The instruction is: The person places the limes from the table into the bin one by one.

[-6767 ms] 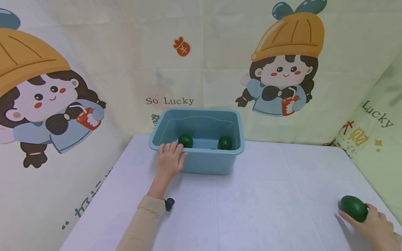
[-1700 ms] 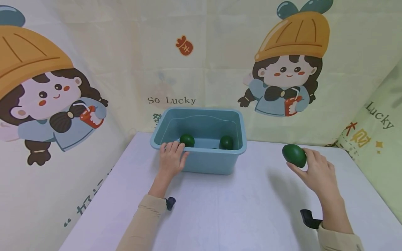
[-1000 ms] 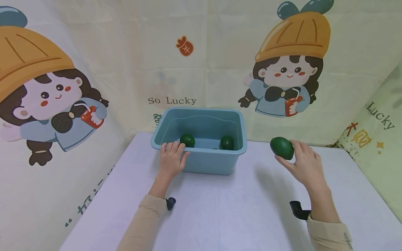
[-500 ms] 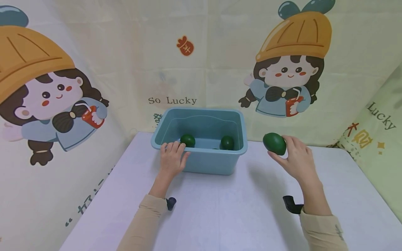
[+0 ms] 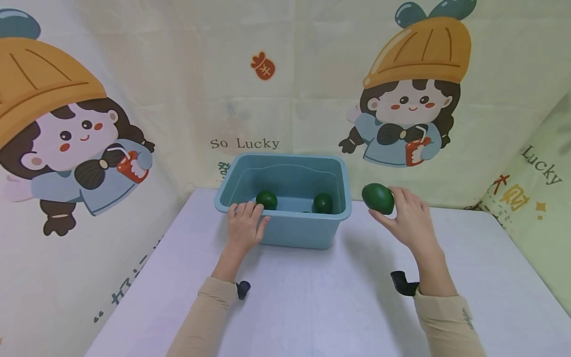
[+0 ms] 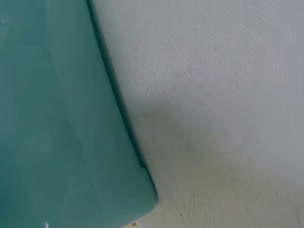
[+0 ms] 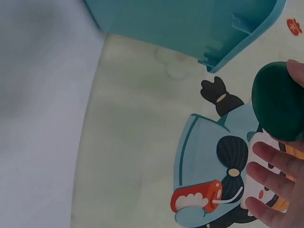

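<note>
In the head view my left hand (image 5: 242,229) grips the near rim of a blue plastic bin (image 5: 296,232) at its left, fingers hooked over the edge. The left wrist view holds only the bin's outer wall (image 6: 71,123) and the table cloth. My right hand (image 5: 414,224) pinches a smooth, dark green avocado (image 5: 377,198) between thumb and fingers, raised just right of the bin. The right wrist view has the same avocado (image 7: 277,102), other fingers spread loosely. Inside the bin lie a left avocado (image 5: 266,200) and a right avocado (image 5: 322,203); the near wall hides their lower parts.
The bin stands near the back of a table under a white cloth (image 5: 312,297). Behind it rises a printed cloth backdrop (image 5: 312,119), with side cloths at left and right. A black wrist mount (image 5: 403,284) juts out from the right forearm.
My right hand has carried the avocado from the table's right side, up and leftward, close to the bin's right edge. The left hand stays on the rim.
</note>
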`<state>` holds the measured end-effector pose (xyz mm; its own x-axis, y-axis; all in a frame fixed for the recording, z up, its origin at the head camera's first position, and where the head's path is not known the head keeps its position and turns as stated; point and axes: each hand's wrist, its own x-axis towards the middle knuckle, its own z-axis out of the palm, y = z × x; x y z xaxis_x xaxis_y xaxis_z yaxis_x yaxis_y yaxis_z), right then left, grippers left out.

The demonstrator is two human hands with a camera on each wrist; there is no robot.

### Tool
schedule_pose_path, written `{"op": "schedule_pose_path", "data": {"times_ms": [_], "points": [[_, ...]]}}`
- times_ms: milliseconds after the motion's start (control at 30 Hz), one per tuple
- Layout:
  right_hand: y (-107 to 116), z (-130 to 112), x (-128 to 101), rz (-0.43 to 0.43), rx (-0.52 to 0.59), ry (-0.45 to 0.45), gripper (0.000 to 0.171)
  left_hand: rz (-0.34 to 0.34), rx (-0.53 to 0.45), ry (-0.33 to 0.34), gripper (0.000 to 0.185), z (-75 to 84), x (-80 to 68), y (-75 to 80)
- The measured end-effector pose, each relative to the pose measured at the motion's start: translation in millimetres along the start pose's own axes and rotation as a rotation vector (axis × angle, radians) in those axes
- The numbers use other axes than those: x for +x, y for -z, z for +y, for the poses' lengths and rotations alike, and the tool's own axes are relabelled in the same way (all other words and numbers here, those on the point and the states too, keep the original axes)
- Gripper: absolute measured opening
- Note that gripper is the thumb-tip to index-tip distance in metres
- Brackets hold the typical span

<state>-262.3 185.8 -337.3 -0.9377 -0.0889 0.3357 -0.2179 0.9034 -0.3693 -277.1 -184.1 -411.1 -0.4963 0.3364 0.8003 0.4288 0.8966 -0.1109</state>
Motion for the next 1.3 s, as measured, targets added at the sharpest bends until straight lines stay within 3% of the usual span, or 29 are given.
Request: {"op": "schedule_pose_path", "data": {"times_ms": [1300], "points": [[-21.1, -50.0, 33.3, -0.072, -0.011, 0.160, 0.066, -0.014, -0.018, 0.003, 0.046, -1.8, -0.4, -2.4]]}}
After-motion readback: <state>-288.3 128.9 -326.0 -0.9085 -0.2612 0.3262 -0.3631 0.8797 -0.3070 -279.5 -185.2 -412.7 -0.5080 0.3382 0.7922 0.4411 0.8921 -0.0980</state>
